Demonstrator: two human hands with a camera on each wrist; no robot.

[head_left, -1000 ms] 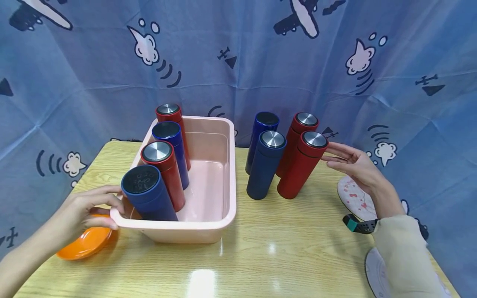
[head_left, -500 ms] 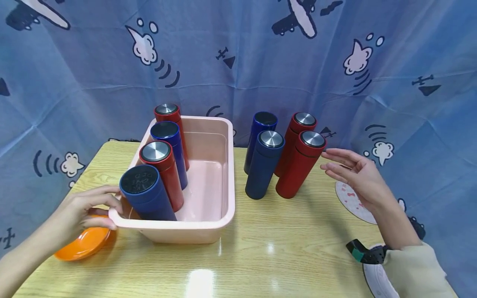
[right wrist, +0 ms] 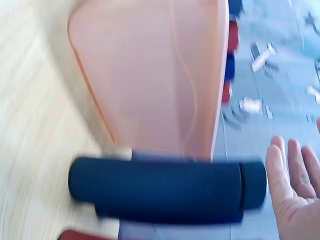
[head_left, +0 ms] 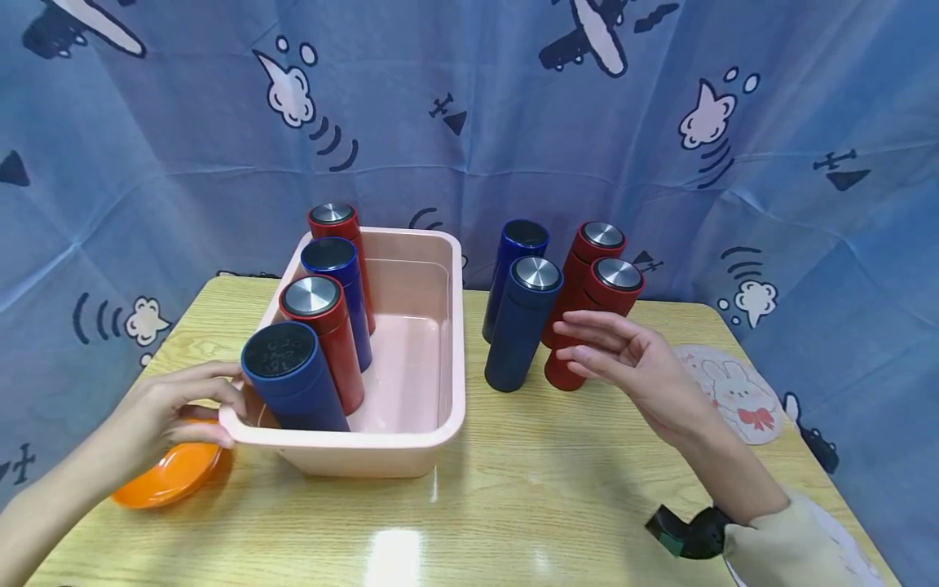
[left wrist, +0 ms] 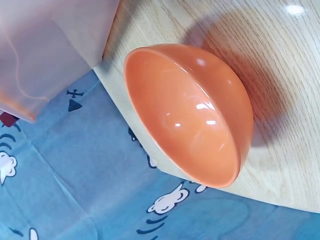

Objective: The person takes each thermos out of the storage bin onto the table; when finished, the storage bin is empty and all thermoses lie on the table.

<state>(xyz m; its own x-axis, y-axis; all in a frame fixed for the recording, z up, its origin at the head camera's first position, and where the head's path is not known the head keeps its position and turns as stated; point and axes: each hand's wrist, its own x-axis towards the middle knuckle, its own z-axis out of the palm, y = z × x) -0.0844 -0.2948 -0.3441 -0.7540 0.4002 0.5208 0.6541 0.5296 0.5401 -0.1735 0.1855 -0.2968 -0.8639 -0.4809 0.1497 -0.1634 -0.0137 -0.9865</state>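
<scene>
Bottle, front red — partly hidden behind right hand, fingers extended | left hand pinching bin rim

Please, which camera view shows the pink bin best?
The head view: it shows the pink bin from above, with rim, inside and four bottles, though the left hand grips one near corner. The left wrist view shows only part of its outside; the right wrist view, one outer side, cropped.
</scene>
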